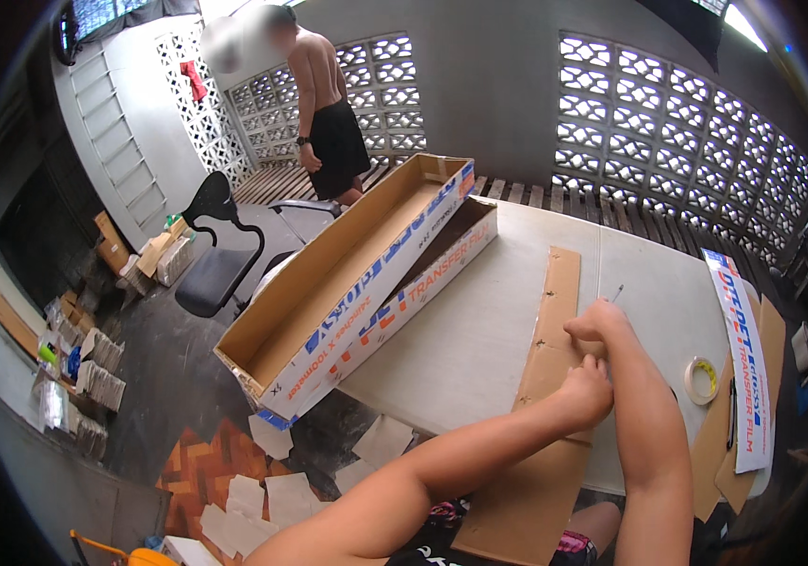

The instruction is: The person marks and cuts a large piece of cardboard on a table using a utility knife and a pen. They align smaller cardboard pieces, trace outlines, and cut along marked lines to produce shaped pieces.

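Observation:
A long brown cardboard strip (545, 363) with small dark marks along it stretches over the white table and past its front edge toward my body. My left hand (589, 389) is closed low over the strip's right side; what its fingers grip, if anything, is hidden. Just beyond it, my right hand (598, 321) is curled at the strip's right edge. A thin pen-like tool (620, 291) sticks out past its far side, and most of it is covered by the hand. Both forearms come close together at the wrists.
Two long open cardboard boxes (347, 283) lie stacked at the table's left. At the right are a tape roll (702, 380) and printed cardboard pieces (743, 368). Beyond the boxes stand an office chair (220, 250) and a person (324, 90). Paper sheets (281, 500) litter the floor.

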Demonstrator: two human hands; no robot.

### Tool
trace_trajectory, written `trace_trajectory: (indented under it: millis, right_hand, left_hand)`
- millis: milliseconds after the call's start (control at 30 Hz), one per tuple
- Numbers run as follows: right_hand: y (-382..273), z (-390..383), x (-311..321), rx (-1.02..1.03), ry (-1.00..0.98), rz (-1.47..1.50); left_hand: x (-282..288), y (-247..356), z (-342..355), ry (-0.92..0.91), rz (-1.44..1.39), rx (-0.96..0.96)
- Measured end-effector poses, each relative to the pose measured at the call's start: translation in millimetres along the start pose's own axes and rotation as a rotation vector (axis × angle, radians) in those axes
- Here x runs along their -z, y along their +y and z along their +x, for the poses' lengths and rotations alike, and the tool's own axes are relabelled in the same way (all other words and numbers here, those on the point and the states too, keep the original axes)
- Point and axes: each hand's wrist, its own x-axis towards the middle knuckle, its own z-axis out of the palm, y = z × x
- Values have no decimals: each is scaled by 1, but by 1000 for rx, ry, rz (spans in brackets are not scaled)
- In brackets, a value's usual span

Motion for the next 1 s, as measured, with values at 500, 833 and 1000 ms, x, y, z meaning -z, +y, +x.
trace_trajectory:
  millis: [500,833,1000]
  right_hand:
    - [0,-2,4,-15,-52,-72]
    - [6,-10,7,74,-25,12]
    - [43,-5,17,352,-43,22]
  left_hand:
    - [-6,5,10,-17,-124,104]
    - [7,1,2,-54,-19,48]
    - [-38,-10,4,387,718,-31]
